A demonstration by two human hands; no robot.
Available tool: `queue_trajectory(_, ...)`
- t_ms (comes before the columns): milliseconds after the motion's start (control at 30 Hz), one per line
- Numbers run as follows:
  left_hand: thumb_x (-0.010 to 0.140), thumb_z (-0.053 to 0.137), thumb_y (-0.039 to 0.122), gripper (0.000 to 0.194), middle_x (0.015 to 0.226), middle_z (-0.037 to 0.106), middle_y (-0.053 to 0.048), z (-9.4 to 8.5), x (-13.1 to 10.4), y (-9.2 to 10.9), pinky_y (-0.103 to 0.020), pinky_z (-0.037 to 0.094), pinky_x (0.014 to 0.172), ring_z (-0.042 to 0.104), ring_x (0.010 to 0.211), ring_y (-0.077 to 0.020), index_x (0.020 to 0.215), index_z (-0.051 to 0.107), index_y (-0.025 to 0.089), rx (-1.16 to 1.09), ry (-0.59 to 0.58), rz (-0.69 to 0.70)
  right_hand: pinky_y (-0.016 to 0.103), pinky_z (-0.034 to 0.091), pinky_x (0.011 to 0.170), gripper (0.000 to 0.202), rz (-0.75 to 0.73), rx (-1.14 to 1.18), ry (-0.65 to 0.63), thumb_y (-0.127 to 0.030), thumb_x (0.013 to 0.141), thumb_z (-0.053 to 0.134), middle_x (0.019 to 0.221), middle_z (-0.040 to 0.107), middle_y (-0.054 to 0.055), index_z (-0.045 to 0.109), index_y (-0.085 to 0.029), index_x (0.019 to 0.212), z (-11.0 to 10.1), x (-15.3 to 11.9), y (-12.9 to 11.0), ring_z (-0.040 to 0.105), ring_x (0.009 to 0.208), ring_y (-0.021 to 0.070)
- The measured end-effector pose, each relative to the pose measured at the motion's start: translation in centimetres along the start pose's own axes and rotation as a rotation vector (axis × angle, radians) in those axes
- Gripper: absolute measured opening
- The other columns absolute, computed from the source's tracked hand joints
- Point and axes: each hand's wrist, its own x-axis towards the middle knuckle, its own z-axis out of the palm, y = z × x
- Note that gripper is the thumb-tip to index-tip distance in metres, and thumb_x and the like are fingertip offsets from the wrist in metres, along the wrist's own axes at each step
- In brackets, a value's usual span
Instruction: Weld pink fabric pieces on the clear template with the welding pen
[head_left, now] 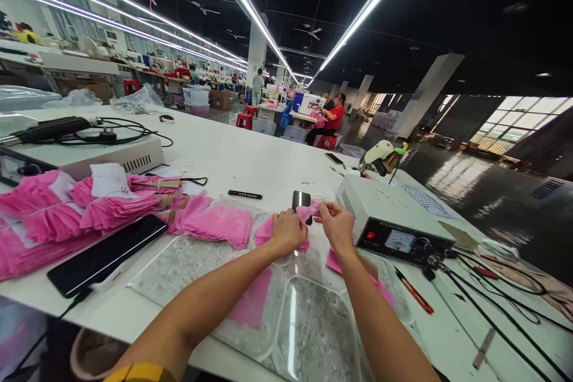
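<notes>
My left hand [289, 230] rests over a small pink fabric stack [264, 231], its fingers bent down onto the cloth. My right hand [335, 222] pinches the edge of a pink lacy piece [308, 210], which stretches between both hands in front of a small dark phone [301, 198]. Under my forearms lies a clear patterned sheet [316, 322]. A flat pink piece [253, 301] shows beside my left forearm. More pink fabric [385, 292] is partly hidden by my right forearm. To the left sits a larger pink stack [219, 224].
Bundled pink pieces [116, 206] and a large black phone [110, 253] lie left. A control box [398, 227] stands right, near an orange cutter [414, 290] and black cables. Beyond the marker [245, 194], a person in red [335, 114] sits at a distant machine.
</notes>
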Motion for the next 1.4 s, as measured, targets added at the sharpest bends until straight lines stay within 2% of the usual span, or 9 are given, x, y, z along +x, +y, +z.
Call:
queue_trajectory(100, 0.094, 0.058, 0.033, 0.025, 0.117, 0.060, -0.009, -0.2, -1.0, 0.4, -0.048, 0.046, 0.096, 0.057, 0.110, -0.0244, 0.111, 0.061, 0.014, 0.011, 0.015, 0.154, 0.029, 0.055, 0.057, 0.042, -0.006, -0.014, 0.118, -0.057, 0.078, 0.059, 0.073, 0.068, 0.004, 0.062, -0.016, 0.085, -3.8, -1.7, 0.3, 0.067, 0.064, 0.0174)
queue_trajectory(167, 0.091, 0.059, 0.026, 0.018, 0.115, 0.061, -0.012, -0.2, -2.7, 0.3, -0.050, 0.039, 0.102, 0.054, 0.114, -0.0279, 0.102, 0.065, 0.013, 0.001, 0.000, 0.328, 0.029, 0.054, 0.053, 0.043, 0.010, -0.060, 0.136, -0.059, 0.074, 0.058, 0.071, 0.069, 0.006, 0.062, -0.017, 0.082, -6.2, -4.2, 1.3, 0.068, 0.061, 0.0194)
queue_trajectory(300, 0.077, 0.063, 0.018, 0.011, 0.103, 0.064, -0.013, 0.1, -7.6, -0.6, -0.049, 0.029, 0.108, 0.056, 0.104, -0.0279, 0.085, 0.068, 0.015, -0.046, -0.110, 0.659, 0.027, 0.043, 0.043, 0.030, 0.057, -0.236, 0.042, -0.049, 0.072, 0.057, 0.049, 0.061, 0.002, 0.058, -0.022, 0.060, -9.7, -10.9, 3.9, 0.059, 0.044, 0.0170)
queue_trajectory(433, 0.070, 0.067, 0.022, 0.005, 0.084, 0.066, -0.007, 0.0, -10.3, -1.1, -0.041, 0.039, 0.097, 0.059, 0.083, -0.0210, 0.071, 0.065, 0.017, -0.110, -0.222, 0.818, 0.027, 0.035, 0.047, 0.022, 0.034, -0.429, -0.048, -0.037, 0.066, 0.061, 0.045, 0.057, -0.001, 0.056, -0.023, 0.050, -11.2, -14.2, 5.0, 0.051, 0.043, 0.0147)
queue_trajectory(533, 0.081, 0.061, 0.024, 0.010, 0.087, 0.067, -0.005, -0.5, -8.6, -0.3, -0.036, 0.044, 0.088, 0.061, 0.083, -0.0195, 0.078, 0.067, 0.017, -0.155, -0.222, 0.797, 0.028, 0.038, 0.056, 0.020, -0.019, -0.510, -0.013, -0.037, 0.074, 0.055, 0.058, 0.064, 0.000, 0.063, -0.023, 0.062, -11.3, -12.9, 4.4, 0.055, 0.054, 0.0161)
queue_trajectory(700, 0.097, 0.045, 0.017, 0.021, 0.102, 0.067, -0.008, -0.2, -2.1, 2.7, -0.036, 0.048, 0.089, 0.061, 0.099, -0.0196, 0.099, 0.066, 0.014, -0.211, -0.148, 0.678, 0.031, 0.044, 0.078, 0.026, -0.129, -0.586, 0.072, -0.031, 0.082, 0.045, 0.095, 0.071, 0.006, 0.069, -0.022, 0.086, -10.2, -8.6, 4.1, 0.062, 0.087, 0.0198)
queue_trajectory(833, 0.096, 0.058, 0.031, 0.022, 0.111, 0.063, -0.007, 1.6, 1.1, 4.1, -0.042, 0.052, 0.089, 0.062, 0.101, -0.0200, 0.109, 0.062, 0.014, -0.235, -0.204, 0.691, 0.030, 0.043, 0.073, 0.022, -0.149, -0.673, 0.041, -0.022, 0.079, 0.050, 0.084, 0.070, 0.006, 0.071, -0.021, 0.078, -9.5, -7.8, 5.7, 0.061, 0.080, 0.0192)
queue_trajectory(1033, 0.095, 0.058, 0.032, 0.025, 0.115, 0.062, -0.008, 4.4, 1.9, 3.8, -0.041, 0.054, 0.088, 0.062, 0.101, -0.0202, 0.114, 0.061, 0.015, -0.252, -0.319, 0.732, 0.030, 0.043, 0.072, 0.020, -0.148, -0.734, 0.000, -0.019, 0.079, 0.053, 0.083, 0.070, 0.006, 0.073, -0.021, 0.077, -9.4, -8.4, 7.6, 0.061, 0.079, 0.0192)
queue_trajectory(1400, 0.095, 0.059, 0.033, 0.026, 0.117, 0.061, -0.008, 5.2, 2.5, 3.6, -0.043, 0.053, 0.090, 0.061, 0.103, -0.0213, 0.114, 0.061, 0.015, -0.325, -0.376, 0.727, 0.030, 0.043, 0.073, 0.020, -0.113, -0.702, 0.017, -0.021, 0.081, 0.053, 0.084, 0.069, 0.005, 0.073, -0.020, 0.080, -9.5, -8.4, 7.9, 0.060, 0.079, 0.0183)
